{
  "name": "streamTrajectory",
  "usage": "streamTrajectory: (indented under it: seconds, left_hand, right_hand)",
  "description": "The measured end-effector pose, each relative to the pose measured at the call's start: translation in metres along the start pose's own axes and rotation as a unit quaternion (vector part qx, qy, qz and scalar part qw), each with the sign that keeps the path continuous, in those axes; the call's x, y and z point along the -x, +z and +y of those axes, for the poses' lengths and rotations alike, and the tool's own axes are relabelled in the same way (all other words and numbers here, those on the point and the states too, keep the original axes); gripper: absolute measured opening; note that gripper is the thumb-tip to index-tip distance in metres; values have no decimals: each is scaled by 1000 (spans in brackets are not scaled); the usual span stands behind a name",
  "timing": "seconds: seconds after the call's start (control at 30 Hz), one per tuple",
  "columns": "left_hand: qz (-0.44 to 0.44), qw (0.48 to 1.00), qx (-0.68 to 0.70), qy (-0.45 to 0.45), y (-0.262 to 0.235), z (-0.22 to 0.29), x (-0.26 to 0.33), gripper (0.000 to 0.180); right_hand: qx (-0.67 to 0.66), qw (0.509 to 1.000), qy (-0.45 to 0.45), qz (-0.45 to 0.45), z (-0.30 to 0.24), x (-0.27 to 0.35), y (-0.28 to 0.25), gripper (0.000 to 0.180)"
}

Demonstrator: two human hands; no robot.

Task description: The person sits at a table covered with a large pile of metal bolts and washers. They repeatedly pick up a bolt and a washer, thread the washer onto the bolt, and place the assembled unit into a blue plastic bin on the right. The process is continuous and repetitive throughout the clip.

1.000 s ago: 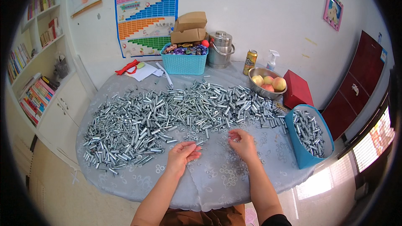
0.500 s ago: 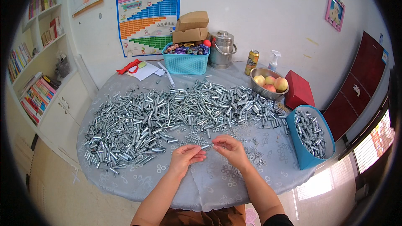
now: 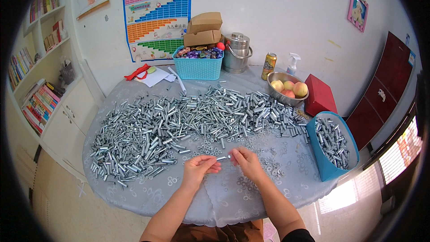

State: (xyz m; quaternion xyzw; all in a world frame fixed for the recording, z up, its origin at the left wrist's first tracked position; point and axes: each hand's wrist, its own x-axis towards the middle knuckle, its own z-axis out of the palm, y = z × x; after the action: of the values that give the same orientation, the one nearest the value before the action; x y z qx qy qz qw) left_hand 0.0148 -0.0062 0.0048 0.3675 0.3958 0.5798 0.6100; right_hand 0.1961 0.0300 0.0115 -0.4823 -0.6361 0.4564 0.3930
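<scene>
Between my hands, above the near middle of the table, is a small silvery metal sleeve anchor (image 3: 221,157), lying nearly level. My left hand (image 3: 200,169) pinches its left end between thumb and fingertips. At the other end, a small bright ring-like piece shows beside the fingertips of my right hand (image 3: 247,162). Those fingers are pinched together, and what they hold is too small to make out. Just beyond my hands spreads a wide heap of loose metal sleeves and bolts (image 3: 179,116). Small washers (image 3: 272,166) lie scattered around my right hand.
A blue bin (image 3: 323,152) of metal anchors stands at the right edge of the grey-covered table (image 3: 179,204). Along the back are a turquoise basket (image 3: 198,68), a steel canister (image 3: 237,54), a can (image 3: 268,66), a fruit bowl (image 3: 286,100) and a red box (image 3: 320,96).
My right hand has shifted slightly right, so more of the sleeve anchor's right end shows. My left hand has stayed almost in place, holding it.
</scene>
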Motion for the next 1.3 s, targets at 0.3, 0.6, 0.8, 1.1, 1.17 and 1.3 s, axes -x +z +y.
streamTrajectory:
  seconds: [0.3,0.6,0.8,1.1,1.17,1.3]
  left_hand:
    - [37,999,19,-6,-3,3,-1,15]
    - [32,999,20,4,-6,2,-1,15]
    - [13,999,-37,34,0,-1,-2,16]
    - [18,995,-50,85,-3,-1,-6,32]
    - [44,995,-55,73,-8,-1,-7,31]
    - [75,995,-36,53,-12,5,-6,28]
  right_hand:
    - [-69,996,-50,-39,-9,3,2,34]
    - [-68,995,-52,-52,-2,1,-1,34]
    - [-107,991,-55,-66,-9,3,3,23]
    - [-95,989,-37,109,-15,-13,-48,18]
    - [-33,975,-72,209,-13,-14,-89,17]
    - [156,893,-86,413,-4,-1,-180,17]
